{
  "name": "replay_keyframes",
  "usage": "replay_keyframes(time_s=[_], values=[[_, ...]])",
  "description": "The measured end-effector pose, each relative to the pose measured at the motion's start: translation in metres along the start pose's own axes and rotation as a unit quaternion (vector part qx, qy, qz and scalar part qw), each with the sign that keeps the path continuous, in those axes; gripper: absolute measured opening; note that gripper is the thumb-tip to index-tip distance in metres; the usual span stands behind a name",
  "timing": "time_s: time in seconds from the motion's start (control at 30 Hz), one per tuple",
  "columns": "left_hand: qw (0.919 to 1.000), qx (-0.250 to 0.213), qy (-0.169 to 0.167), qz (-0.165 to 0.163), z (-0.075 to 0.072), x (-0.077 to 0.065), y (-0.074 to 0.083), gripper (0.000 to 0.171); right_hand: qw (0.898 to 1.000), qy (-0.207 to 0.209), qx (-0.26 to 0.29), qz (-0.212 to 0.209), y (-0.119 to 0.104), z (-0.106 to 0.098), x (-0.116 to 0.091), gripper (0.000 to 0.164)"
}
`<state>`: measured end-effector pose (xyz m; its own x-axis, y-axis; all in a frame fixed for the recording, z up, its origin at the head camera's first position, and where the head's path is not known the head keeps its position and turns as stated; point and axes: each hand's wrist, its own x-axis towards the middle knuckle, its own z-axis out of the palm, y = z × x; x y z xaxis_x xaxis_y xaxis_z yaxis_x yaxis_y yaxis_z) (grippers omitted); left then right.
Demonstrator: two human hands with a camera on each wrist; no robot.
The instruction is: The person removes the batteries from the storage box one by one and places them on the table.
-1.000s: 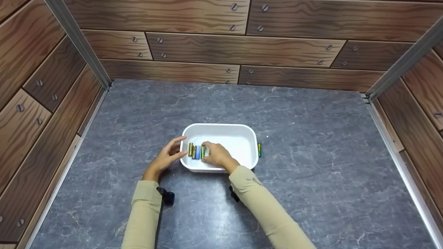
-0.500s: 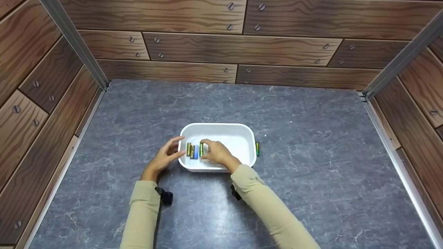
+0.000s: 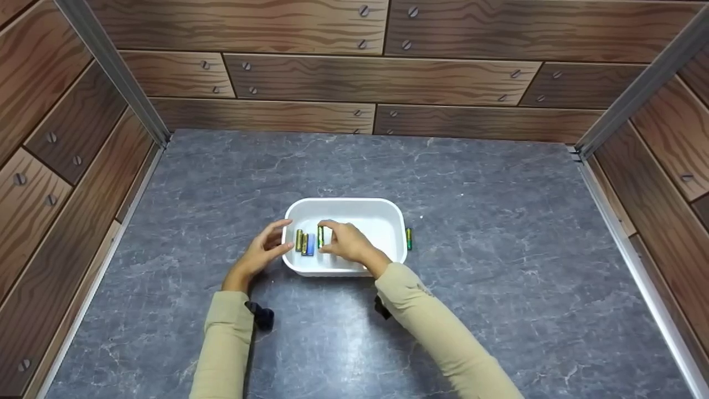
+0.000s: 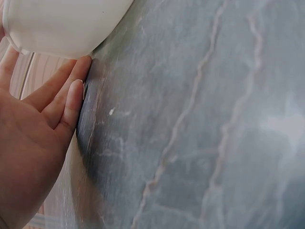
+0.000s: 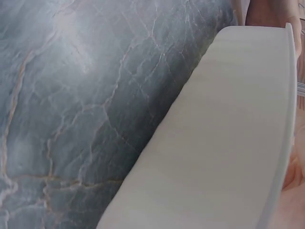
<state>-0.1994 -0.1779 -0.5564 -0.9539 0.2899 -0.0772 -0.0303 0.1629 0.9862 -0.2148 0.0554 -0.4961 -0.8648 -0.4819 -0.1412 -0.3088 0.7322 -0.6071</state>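
Note:
A white rectangular tub (image 3: pixel 382 208) sits mid-table. Near its left end lie two gold-and-dark batteries (image 3: pixel 299 240) and a blue battery (image 3: pixel 311 245), side by side. Just right of these, my right hand (image 3: pixel 350 243) pinches a green-and-gold battery (image 3: pixel 320 237) by its two ends, between thumb and index finger. My left hand (image 3: pixel 260 254) touches the tub's left end, thumb and index finger at the rim. Seen from the left wrist, the fingers (image 4: pixel 57 95) are mostly straight against the tub wall (image 4: pixel 66 28). In the right wrist view the tub wall (image 5: pixel 214 129) hides most of the right hand.
Another green-and-gold battery (image 3: pixel 409 239) lies on the grey marbled table (image 3: pixel 498 233), outside the tub's right end. Wood-patterned panels (image 3: pixel 310 77) stand at the back and both sides, with metal strips (image 3: pixel 637 244) along the side edges.
The pinched battery has shifted slightly away from me and a little from the blue one. The left hand stays at the tub's end. The head view has turned slightly right.

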Motion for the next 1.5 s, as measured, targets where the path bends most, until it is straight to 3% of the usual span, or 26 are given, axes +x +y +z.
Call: replay_keyframes(time_s=[0.83, 1.1, 1.5], values=[[0.9999, -0.01, -0.001, 0.008, 0.0, -0.003, -0.001, 0.058, 0.999, 0.0, 0.032, -0.038, 0.004, -0.027, -0.019, 0.056], [0.9982, -0.011, -0.004, 0.058, -0.001, -0.005, -0.004, 0.058, 0.998, 0.012, 0.044, -0.047, 0.007, -0.036, -0.027, 0.054], [0.9999, -0.014, 0.005, 0.005, 0.002, -0.001, 0.0, 0.056, 0.996, 0.025, 0.057, -0.061, 0.017, -0.046, -0.041, 0.055]])
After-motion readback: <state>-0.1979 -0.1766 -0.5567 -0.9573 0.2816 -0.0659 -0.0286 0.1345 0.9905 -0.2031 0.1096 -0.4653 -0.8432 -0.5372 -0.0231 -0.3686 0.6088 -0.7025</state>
